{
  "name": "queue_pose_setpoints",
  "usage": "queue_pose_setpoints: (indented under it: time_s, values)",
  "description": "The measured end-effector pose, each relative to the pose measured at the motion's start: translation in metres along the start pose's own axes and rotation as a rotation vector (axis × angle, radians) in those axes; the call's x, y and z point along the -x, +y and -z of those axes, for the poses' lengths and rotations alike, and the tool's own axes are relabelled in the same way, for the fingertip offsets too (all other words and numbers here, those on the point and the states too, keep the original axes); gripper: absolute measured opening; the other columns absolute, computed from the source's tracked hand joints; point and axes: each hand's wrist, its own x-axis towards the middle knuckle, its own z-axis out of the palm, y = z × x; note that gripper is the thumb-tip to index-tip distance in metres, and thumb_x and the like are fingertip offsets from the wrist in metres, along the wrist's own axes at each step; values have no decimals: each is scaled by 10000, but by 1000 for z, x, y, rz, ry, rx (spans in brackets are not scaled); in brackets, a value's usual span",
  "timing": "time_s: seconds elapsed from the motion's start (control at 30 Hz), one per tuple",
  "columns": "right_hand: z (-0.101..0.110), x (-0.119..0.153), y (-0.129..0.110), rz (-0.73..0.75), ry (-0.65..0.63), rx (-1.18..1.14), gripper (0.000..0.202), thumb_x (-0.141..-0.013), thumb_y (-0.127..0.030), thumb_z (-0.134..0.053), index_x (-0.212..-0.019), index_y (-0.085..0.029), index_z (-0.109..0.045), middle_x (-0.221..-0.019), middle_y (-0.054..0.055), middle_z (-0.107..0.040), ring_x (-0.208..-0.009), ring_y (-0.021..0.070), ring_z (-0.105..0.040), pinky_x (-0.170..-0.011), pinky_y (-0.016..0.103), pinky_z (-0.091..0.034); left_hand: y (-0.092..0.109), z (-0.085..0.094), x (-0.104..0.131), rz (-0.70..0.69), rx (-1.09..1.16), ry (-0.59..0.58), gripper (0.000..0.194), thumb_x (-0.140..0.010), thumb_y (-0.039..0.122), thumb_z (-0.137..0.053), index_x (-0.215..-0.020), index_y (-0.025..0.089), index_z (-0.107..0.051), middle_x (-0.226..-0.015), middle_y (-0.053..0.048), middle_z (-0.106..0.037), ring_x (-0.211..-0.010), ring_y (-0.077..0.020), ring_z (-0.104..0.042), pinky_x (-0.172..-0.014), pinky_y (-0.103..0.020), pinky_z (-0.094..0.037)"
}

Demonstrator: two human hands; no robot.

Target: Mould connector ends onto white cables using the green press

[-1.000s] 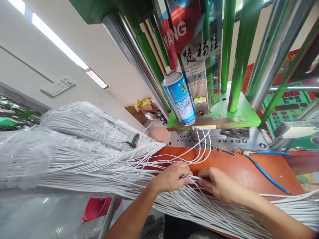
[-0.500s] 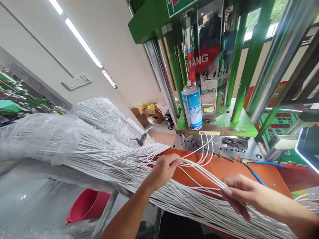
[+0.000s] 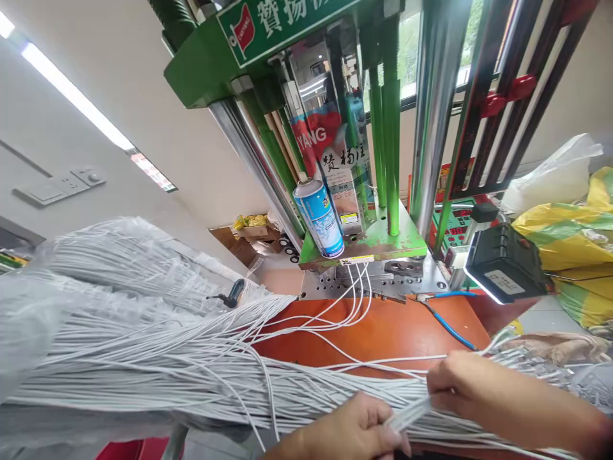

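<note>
Well, a thin strand of white cables [image 3: 410,413] stretched between the two hands, a little blurred, just above a broad bundle of pale cables [image 3: 143,377] and near the bottom of the view. The left hand [image 3: 354,428] was clamped on the strand's lower left end, thumb against fingers; the right hand [image 3: 469,385] was curled tight around its upper right end, fingertips partly hidden. The bundle ran beneath both hands, and clear plastic wrap [image 3: 23,319] covered it at the far left

Behind the bundle lay an orange sheet [image 3: 407,332], with a few cables looping over it toward a green platform [image 3: 407,241]. Blue-handled pliers [image 3: 450,327] rested at the right of the sheet, near a metal plate with holes [image 3: 320,285] that sat under the platform. A blue spray can [image 3: 320,220] stood on the platform's left front corner, beside a green column frame with chrome posts. Farther right was a black box [image 3: 505,259] bearing a white label, near yellow and green sacks [image 3: 565,227]. Part of a red bucket [image 3: 136,450] showed at the lower left edge
</note>
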Motion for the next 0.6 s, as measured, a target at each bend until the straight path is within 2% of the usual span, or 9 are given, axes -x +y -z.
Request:
queue_pose_setpoints:
  time_s: [0.1, 0.23, 0.37, 0.47, 0.53, 0.6]
  values:
    - [15, -11, 4, -15, 17, -7, 323, -990, -369, -540, -718, -238, -654, -726, 19, -693, -694, 188, -610, -632, 301, -357, 5, 7, -10, 36, 55, 66, 494, -890, 646, -659, -992, 163, -671, -635, 25, -580, -424, -54, -419, -410, -168, -297]
    - [31, -21, 21, 30, -71, -174, 367, -1033, -483, -476, -868, -243, -699, -798, 23, -704, -732, 184, -605, -648, 281, -391, 14, 11, -32, -44, 198, 75, 517, -836, 653, -703, -923, 149, -628, -588, 21, -584, -358, -68, -449, -337, -167, -330]
    - [43, -34, 52, -74, 102, -253, 420, -1014, -549, -486, -871, -220, -705, -810, 23, -686, -765, 190, -590, -704, 289, -433, 17, 21, -47, -43, 367, 162, 534, -825, 635, -732, -947, 126, -625, -590, 14, -594, -342, -70, -463, -310, -166, -342]
    - [38, -51, 52, -66, 119, -411, 436, -952, -596, -587, -801, -199, -688, -751, 21, -660, -725, 189, -585, -676, 297, -456, 21, 26, -55, -45, 420, 117, 535, -829, 620, -746, -951, 112, -635, -621, -3, -609, -367, -73, -495, -339, -174, -396]
    - [27, -64, 39, -86, 314, -506, 454, -943, -633, -586, -913, -196, -705, -871, 53, -706, -826, 225, -638, -761, 334, -511, 26, 24, -61, -49, 436, 78, 537, -817, 607, -767, -957, 103, -643, -639, -11, -612, -385, -77, -512, -362, -186, -420]
    - [15, -75, 27, -106, 519, -540, 503, -974, -642, -533, -1163, -205, -694, -1157, 108, -719, -1071, 280, -657, -940, 404, -525, 33, 24, -69, -58, 446, 69, 536, -811, 600, -777, -962, 104, -643, -655, -18, -620, -404, -84, -527, -387, -199, -426]
